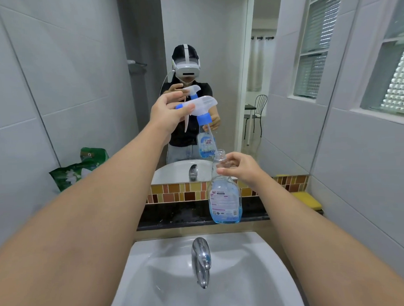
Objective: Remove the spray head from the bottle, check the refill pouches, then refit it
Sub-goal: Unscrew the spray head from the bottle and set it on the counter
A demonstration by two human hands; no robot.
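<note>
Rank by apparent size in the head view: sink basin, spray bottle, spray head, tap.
1. sink basin
2. spray bottle
3. spray head and tap: look about alike; the tap sits nearer the camera, so unranked.

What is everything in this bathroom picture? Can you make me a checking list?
Surface: black stone counter behind a white basin with a chrome tap.
Job's things: white and blue spray head, off the clear bottle of blue liquid; green refill pouches at the counter's left end.
Clutter: yellow sponge.
Grippers: left hand holds the spray head; right hand grips the bottle's neck.
Cables: nothing seen on the counter.
Surroundings: mirror, grey tiles, window.
</note>
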